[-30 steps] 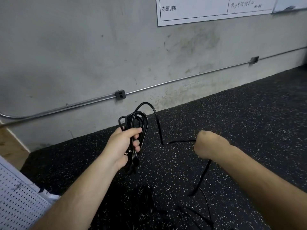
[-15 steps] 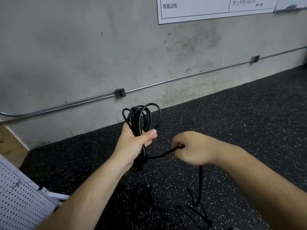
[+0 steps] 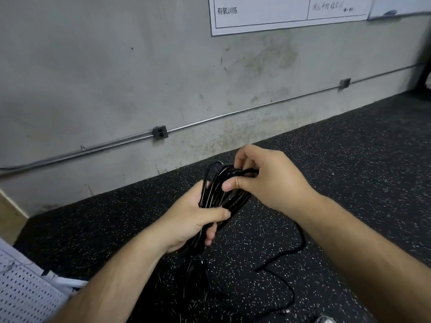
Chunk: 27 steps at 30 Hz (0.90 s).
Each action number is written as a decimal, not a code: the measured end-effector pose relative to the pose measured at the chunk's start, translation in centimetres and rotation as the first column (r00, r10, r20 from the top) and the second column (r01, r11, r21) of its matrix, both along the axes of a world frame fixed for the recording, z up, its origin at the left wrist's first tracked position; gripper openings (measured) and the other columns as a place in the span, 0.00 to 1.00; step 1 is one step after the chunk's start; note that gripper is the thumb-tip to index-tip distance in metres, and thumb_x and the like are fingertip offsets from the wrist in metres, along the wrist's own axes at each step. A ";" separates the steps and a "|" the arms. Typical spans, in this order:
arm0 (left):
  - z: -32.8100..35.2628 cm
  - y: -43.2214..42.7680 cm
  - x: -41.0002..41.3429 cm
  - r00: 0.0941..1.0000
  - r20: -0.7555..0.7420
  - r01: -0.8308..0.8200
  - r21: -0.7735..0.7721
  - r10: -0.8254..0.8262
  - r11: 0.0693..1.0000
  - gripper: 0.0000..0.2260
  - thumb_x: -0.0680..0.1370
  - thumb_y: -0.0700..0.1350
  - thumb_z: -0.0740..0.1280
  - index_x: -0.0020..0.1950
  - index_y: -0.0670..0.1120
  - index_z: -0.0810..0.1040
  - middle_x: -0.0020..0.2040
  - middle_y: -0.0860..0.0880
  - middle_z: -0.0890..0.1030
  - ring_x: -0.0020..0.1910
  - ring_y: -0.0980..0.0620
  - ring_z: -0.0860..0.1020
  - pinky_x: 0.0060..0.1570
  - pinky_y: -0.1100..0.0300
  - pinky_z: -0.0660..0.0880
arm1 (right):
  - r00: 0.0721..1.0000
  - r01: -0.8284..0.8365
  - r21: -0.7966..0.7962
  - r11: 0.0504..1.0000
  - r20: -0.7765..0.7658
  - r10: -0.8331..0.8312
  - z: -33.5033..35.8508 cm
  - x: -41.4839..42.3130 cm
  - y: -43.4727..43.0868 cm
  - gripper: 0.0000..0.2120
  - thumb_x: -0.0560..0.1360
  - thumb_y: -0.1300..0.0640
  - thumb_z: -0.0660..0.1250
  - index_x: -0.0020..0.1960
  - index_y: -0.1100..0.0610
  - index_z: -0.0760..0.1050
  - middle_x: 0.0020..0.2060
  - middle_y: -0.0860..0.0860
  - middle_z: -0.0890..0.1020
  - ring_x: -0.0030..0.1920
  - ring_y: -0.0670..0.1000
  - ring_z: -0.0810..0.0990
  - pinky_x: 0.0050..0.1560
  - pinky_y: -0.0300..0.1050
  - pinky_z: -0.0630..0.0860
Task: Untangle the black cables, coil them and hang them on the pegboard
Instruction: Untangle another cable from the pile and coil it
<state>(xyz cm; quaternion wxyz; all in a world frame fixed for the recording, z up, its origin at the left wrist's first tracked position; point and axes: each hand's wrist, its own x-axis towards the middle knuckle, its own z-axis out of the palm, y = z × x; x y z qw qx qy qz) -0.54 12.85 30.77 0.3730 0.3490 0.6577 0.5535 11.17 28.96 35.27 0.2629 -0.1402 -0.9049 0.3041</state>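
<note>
Overhead, head view: left hand (image 3: 193, 217) wrapped round black cable coil (image 3: 221, 194), held above speckled floor (image 3: 326, 183). Right hand (image 3: 268, 180) pinches coil's top loops. Loose cable (image 3: 289, 250) trails on floor. Pegboard (image 3: 21, 292) lower left. Wall sheet (image 3: 279, 12) reads "有氧训练".

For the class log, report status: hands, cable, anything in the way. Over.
Left hand grips the cable coil. Right hand pinches its top loops. Loose tail trails on the floor; more cable heaped below.

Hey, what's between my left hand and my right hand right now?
In the head view, only the black cable coil: the left hand grips its lower part, the right hand pinches its top.
</note>
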 end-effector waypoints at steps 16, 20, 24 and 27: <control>1.0 -2.4 -1.3 0.892 0.256 0.350 0.128 -0.371 0.928 0.07 0.76 0.34 0.67 0.50 0.45 0.79 0.33 0.45 0.65 0.19 0.57 0.66 0.19 0.63 0.68 | 0.879 -0.284 -0.432 0.856 0.239 0.413 -1.5 -1.1 1.8 0.25 0.68 0.62 0.81 0.60 0.50 0.75 0.48 0.46 0.85 0.48 0.43 0.84 0.49 0.39 0.79; 0.9 -2.4 -1.8 0.916 0.215 0.322 0.115 -0.340 0.940 0.10 0.74 0.39 0.71 0.54 0.42 0.79 0.34 0.43 0.67 0.21 0.55 0.68 0.22 0.60 0.72 | 0.910 -0.240 -0.581 0.777 0.145 0.389 -2.5 -1.3 1.7 0.15 0.71 0.69 0.76 0.53 0.57 0.77 0.42 0.48 0.84 0.44 0.45 0.83 0.46 0.39 0.77; 1.2 -2.0 -2.2 0.922 -0.364 0.073 -0.169 -0.131 0.983 0.06 0.77 0.42 0.73 0.48 0.53 0.81 0.36 0.45 0.81 0.34 0.49 0.80 0.39 0.52 0.78 | 0.923 -0.193 -0.644 0.740 0.137 0.360 -2.6 -1.2 1.9 0.10 0.73 0.67 0.75 0.49 0.57 0.78 0.43 0.55 0.86 0.44 0.52 0.85 0.48 0.46 0.81; 0.0 -1.3 -2.2 0.644 -0.764 -0.223 -0.149 0.032 0.963 0.07 0.75 0.49 0.72 0.47 0.60 0.78 0.40 0.54 0.80 0.43 0.54 0.79 0.45 0.51 0.75 | 0.942 -0.097 -0.665 0.741 0.179 0.284 -2.0 -1.3 1.8 0.08 0.74 0.67 0.74 0.52 0.61 0.80 0.41 0.57 0.87 0.40 0.52 0.86 0.41 0.43 0.81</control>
